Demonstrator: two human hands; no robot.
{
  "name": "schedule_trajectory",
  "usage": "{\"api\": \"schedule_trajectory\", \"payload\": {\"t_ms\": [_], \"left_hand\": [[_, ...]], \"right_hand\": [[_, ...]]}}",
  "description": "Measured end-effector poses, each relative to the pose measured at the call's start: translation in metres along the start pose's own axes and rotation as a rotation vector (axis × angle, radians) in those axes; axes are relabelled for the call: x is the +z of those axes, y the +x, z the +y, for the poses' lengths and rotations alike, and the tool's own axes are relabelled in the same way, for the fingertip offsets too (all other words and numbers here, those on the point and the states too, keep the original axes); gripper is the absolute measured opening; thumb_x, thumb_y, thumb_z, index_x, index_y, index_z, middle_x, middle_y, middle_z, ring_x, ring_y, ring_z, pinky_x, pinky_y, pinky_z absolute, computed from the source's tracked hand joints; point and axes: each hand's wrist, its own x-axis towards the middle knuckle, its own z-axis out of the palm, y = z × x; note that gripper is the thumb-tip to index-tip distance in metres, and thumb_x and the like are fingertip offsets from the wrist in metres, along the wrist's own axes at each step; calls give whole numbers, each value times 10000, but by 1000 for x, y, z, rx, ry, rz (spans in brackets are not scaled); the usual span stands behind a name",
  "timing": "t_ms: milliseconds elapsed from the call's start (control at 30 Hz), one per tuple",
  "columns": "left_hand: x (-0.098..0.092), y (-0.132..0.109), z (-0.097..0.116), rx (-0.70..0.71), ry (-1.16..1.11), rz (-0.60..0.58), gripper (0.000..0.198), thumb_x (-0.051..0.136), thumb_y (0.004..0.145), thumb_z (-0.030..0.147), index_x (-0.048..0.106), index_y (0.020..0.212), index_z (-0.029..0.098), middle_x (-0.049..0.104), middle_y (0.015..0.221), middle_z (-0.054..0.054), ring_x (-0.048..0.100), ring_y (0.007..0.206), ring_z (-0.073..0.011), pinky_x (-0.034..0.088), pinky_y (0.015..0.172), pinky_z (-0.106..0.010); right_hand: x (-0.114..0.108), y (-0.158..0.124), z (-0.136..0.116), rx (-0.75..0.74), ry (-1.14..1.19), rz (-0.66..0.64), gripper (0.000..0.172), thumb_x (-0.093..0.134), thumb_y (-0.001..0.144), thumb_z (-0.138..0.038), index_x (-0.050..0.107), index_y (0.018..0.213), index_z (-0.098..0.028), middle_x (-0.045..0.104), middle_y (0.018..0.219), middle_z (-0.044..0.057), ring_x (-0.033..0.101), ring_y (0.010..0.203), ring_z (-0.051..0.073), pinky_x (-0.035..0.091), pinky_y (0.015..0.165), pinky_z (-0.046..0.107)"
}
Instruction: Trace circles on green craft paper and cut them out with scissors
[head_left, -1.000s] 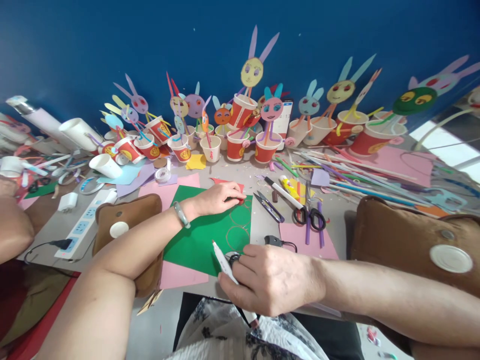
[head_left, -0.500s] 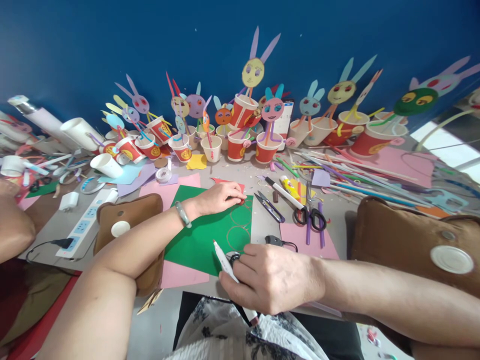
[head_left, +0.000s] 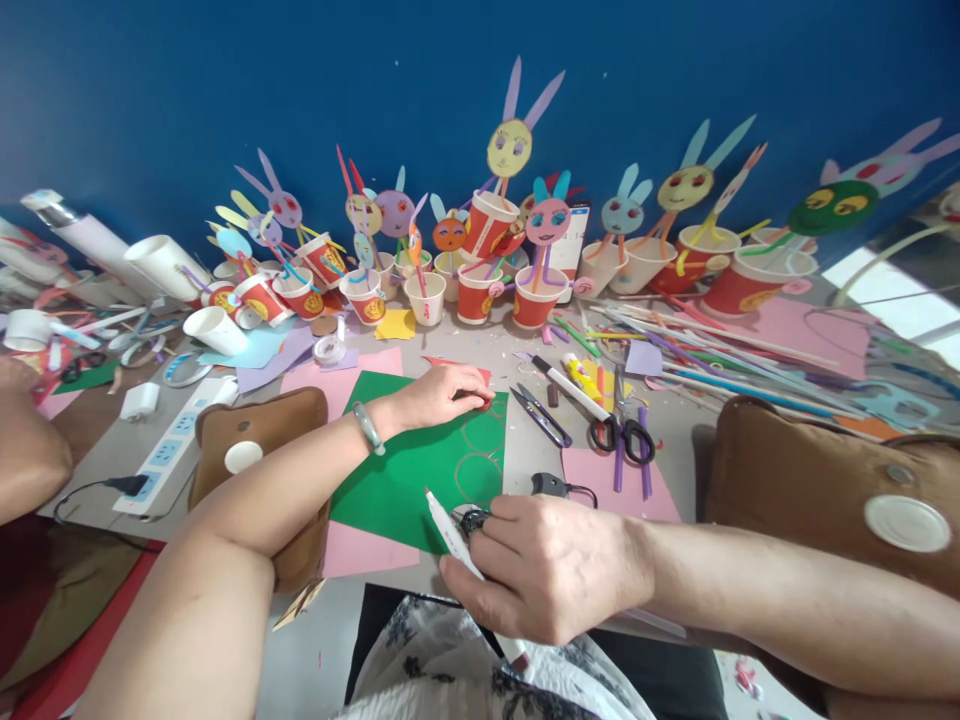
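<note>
Marker and right hand have dipped slightly.

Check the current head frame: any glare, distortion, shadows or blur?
Head view: the green paper face looks wide-angle-stretched; head view: the white patch below it looks washed out; head view: a shadow lies left of the right-hand brown cushion; head view: the marker has a clear outline but unreadable small print.
</note>
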Motion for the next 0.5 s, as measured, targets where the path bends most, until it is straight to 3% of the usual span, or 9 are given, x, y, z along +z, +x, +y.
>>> {"api": "schedule_trajectory", "payload": {"t_ms": [200, 333, 500], "left_hand": [[1, 1, -2, 6, -26, 14, 135, 621, 913, 147, 748, 959, 141, 739, 951, -83, 685, 911, -159, 527, 855, -286], [3, 1, -4, -56, -92, 25, 108, 642, 878, 142, 739, 925, 139, 736, 929, -78, 688, 882, -165, 536, 829, -294], [4, 2, -3, -111, -143, 13, 122, 630, 851, 131, 716, 937, 137, 747, 930, -66, 692, 869, -169, 539, 821, -303]], "right_hand": [[-4, -1, 4, -12, 10, 65, 200, 637, 903, -264, 654, 1023, -105, 477, 574, -54, 427, 486, 116, 304, 455, 297], [-16, -11, 29, 86, -66, 63, 262, 573, 923, -203, 591, 1151, -75, 529, 605, -32, 470, 511, 137, 358, 501, 314], [-11, -31, 66, 634, -1, 143, 313, 446, 945, -179, 575, 1230, -184, 635, 698, 8, 570, 585, 156, 446, 605, 303]]}}
